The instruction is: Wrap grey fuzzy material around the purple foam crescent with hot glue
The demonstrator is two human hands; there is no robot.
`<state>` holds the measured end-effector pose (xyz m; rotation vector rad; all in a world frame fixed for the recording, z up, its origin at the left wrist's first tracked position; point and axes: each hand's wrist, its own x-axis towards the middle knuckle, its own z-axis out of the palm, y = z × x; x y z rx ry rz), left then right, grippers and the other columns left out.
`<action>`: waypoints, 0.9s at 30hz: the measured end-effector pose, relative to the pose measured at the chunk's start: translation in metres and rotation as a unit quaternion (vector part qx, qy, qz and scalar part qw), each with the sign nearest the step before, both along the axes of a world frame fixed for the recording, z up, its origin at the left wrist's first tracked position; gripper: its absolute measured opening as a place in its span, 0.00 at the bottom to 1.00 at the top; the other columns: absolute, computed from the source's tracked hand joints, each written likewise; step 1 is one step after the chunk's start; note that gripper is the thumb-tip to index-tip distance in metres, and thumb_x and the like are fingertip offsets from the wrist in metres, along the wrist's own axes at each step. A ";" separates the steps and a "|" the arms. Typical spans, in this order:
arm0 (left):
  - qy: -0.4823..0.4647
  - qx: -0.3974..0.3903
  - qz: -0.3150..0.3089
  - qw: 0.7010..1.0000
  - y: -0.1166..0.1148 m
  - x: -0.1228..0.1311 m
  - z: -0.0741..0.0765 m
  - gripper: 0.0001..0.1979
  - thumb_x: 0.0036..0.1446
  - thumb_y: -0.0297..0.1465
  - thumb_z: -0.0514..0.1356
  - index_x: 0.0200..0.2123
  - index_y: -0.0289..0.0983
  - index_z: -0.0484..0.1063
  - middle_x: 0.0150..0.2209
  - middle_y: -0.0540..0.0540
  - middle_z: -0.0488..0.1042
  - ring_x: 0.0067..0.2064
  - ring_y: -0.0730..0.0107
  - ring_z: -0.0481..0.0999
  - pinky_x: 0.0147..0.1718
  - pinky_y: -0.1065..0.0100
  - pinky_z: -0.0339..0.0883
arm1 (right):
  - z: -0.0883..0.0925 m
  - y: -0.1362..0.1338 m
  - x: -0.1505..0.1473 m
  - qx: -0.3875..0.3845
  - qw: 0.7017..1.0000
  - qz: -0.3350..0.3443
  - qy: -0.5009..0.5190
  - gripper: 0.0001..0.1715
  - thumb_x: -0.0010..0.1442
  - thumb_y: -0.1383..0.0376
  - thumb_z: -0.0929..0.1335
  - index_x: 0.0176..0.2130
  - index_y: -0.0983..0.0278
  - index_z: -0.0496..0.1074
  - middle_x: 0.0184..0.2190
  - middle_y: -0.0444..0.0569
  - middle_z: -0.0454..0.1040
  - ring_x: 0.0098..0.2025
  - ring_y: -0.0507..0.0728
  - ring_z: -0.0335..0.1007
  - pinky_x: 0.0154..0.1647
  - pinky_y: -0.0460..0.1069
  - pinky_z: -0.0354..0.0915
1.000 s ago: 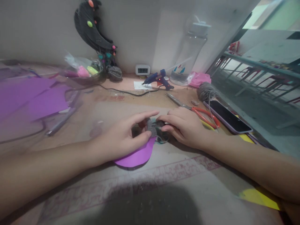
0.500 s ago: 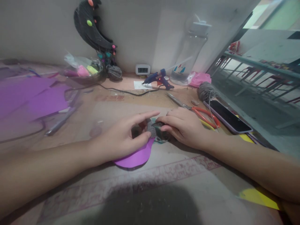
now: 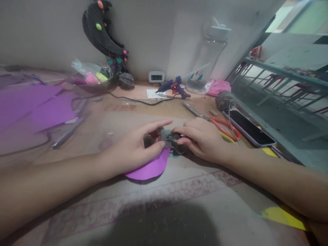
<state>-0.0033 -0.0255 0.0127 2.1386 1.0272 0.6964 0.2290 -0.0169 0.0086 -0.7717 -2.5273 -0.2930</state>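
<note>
Near the middle of the bench [image 3: 118,118], the left hand [image 3: 130,147] pinched grey yarn [image 3: 164,135] above purple paper [image 3: 150,169]. The right hand [image 3: 203,140] curled beside the yarn, its grip too blurred to tell. Scissors [image 3: 211,120] and a phone [image 3: 251,128] lay toward the right edge, a glue gun [image 3: 173,85] near the back edge.

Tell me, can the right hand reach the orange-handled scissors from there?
Probably yes: the right hand is close beside the scissors, with nothing tall between. But its fingers look busy at the grey bundle, and a loose strand from the grey yarn ball crosses the handles.
</note>
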 end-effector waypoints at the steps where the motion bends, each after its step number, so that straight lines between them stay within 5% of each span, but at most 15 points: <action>1: 0.001 -0.001 -0.001 1.000 0.000 0.000 0.000 0.28 0.60 0.33 0.56 0.64 0.43 0.60 0.46 0.47 0.75 0.45 0.68 0.74 0.48 0.65 0.68 | 0.000 0.000 0.000 -0.001 1.000 -0.002 -0.001 0.25 0.70 0.55 0.57 0.44 0.69 0.74 0.27 0.49 0.73 0.30 0.55 0.66 0.32 0.50 0.54; 16: -0.017 -0.008 -0.011 1.000 0.001 -0.002 -0.003 0.27 0.60 0.33 0.57 0.63 0.44 0.61 0.47 0.48 0.76 0.44 0.68 0.75 0.47 0.65 0.68 | 0.001 0.001 -0.002 0.041 0.999 0.005 0.000 0.25 0.71 0.55 0.58 0.40 0.67 0.76 0.24 0.47 0.73 0.27 0.53 0.66 0.30 0.49 0.54; 27: -0.037 -0.038 -0.015 0.998 0.002 -0.002 -0.005 0.27 0.61 0.32 0.57 0.64 0.45 0.60 0.54 0.47 0.73 0.51 0.65 0.73 0.52 0.62 0.66 | 0.000 0.000 0.003 -0.033 0.999 -0.006 0.026 0.25 0.71 0.55 0.56 0.46 0.67 0.73 0.29 0.49 0.74 0.32 0.55 0.67 0.35 0.49 0.56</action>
